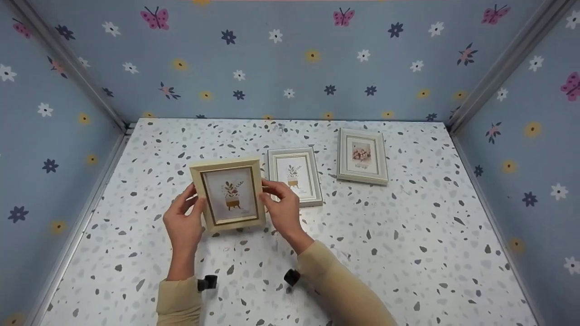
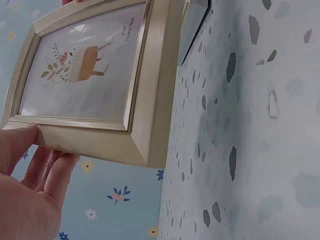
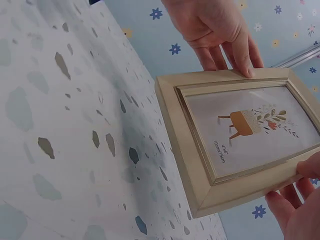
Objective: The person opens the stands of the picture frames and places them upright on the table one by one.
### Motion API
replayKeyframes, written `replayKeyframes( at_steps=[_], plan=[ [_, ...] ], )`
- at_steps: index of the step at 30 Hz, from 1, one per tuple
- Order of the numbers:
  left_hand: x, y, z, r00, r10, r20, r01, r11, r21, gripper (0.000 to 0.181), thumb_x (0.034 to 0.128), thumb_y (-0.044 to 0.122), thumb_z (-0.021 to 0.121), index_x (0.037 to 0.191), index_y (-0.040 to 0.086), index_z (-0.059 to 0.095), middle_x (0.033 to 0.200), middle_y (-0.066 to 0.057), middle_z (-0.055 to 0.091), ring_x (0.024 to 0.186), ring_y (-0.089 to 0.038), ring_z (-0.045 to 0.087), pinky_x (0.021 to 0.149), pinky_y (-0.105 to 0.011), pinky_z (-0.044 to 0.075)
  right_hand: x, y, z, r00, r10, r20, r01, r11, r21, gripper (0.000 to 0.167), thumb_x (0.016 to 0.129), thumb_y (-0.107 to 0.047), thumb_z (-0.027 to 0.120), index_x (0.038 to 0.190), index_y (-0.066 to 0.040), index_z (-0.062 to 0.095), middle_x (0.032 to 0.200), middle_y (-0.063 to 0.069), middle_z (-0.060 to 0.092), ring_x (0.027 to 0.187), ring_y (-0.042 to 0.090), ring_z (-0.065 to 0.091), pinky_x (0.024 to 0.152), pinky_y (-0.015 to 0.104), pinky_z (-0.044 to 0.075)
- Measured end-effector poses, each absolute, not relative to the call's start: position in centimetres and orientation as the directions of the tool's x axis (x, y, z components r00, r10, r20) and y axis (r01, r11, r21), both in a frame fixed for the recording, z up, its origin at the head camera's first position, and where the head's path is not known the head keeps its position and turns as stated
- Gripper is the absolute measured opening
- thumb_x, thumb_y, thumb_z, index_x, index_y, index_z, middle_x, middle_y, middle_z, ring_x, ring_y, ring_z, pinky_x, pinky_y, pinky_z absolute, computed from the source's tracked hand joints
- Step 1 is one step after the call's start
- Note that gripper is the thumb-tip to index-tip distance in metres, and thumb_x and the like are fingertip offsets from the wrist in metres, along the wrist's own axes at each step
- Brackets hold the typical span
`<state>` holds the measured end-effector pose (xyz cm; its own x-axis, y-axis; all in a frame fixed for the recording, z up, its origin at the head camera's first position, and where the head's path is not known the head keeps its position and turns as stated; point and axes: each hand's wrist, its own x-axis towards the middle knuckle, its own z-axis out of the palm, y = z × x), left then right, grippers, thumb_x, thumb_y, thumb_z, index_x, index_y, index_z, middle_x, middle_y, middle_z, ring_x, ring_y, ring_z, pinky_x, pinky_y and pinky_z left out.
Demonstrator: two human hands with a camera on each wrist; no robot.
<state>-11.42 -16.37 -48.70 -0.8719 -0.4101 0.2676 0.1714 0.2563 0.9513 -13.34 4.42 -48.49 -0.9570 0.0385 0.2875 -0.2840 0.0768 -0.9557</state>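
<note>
Both hands hold a cream picture frame (image 1: 231,222) tilted up off the table, its front with a potted-plant print facing me. My left hand (image 1: 183,222) grips the left side, thumb on the front and fingers behind. On the opposite side my right hand (image 1: 284,210) pinches the edge the same way. Each wrist view shows the held frame (image 2: 157,100) (image 3: 182,135) raised above the speckled surface. Just right of it lies a whitish frame (image 1: 317,190) with a similar plant print, partly hidden by the right hand.
Another whitish frame (image 1: 362,179) with a flower picture lies farther right on the speckled table (image 1: 408,253). Blue patterned panels (image 1: 290,54) stand at the back and both sides. Black wrist straps' ends (image 1: 208,282) stick out near both sleeves.
</note>
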Motion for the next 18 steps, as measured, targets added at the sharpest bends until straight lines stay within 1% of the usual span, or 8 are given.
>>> replayKeyframes(
  at_steps=[2,5,9,13,18],
  plan=[
    [-12.0,-16.8,-49.2,-0.868,-0.417,0.269,0.180,0.241,0.954,0.039,0.0933,0.000,0.067,0.132,0.004,0.064,0.120,-0.015,0.066,0.103,-0.020,0.065,0.082,-0.020,0.054,-14.2,4.0,-49.3,-0.960,0.039,0.278,-0.275,0.067,-0.959,0.031,0.090,0.010,0.066,0.120,0.005,0.067,0.115,0.018,0.066,0.106,0.031,0.066,0.085,0.032,0.056],
    [-12.9,-17.5,-50.2,-0.868,-0.422,0.262,0.184,0.217,0.959,0.038,0.0936,0.005,0.069,0.132,0.008,0.065,0.120,-0.009,0.067,0.105,-0.018,0.065,0.084,-0.022,0.054,-15.4,3.6,-50.5,-0.964,0.046,0.262,-0.259,0.066,-0.964,0.032,0.090,0.008,0.067,0.121,0.001,0.067,0.117,0.014,0.067,0.108,0.027,0.066,0.087,0.033,0.056],
    [-13.6,-17.9,-50.8,-0.875,-0.411,0.255,0.184,0.204,0.961,0.039,0.0942,0.009,0.069,0.133,0.012,0.065,0.122,-0.008,0.066,0.108,-0.018,0.064,0.085,-0.023,0.054,-16.3,3.4,-51.1,-0.972,0.057,0.228,-0.226,0.042,-0.973,0.032,0.091,0.004,0.068,0.121,-0.004,0.068,0.118,0.007,0.068,0.108,0.020,0.065,0.089,0.033,0.055],
    [-14.1,-18.1,-51.0,-0.876,-0.414,0.248,0.177,0.203,0.963,0.038,0.0945,0.008,0.069,0.133,0.012,0.065,0.122,-0.008,0.065,0.109,-0.019,0.064,0.086,-0.023,0.054,-16.8,3.3,-51.2,-0.975,0.052,0.215,-0.215,0.012,-0.977,0.031,0.092,0.004,0.067,0.121,-0.005,0.068,0.118,0.006,0.068,0.108,0.019,0.065,0.089,0.034,0.055],
    [-14.7,-18.1,-51.1,-0.873,-0.419,0.249,0.174,0.209,0.962,0.039,0.0944,0.006,0.068,0.133,0.011,0.065,0.123,-0.008,0.066,0.106,-0.019,0.064,0.087,-0.024,0.054,-17.2,3.1,-51.2,-0.975,0.051,0.215,-0.214,0.016,-0.977,0.031,0.091,0.006,0.067,0.120,-0.004,0.068,0.117,0.006,0.068,0.107,0.019,0.065,0.087,0.029,0.055]
  ],
)
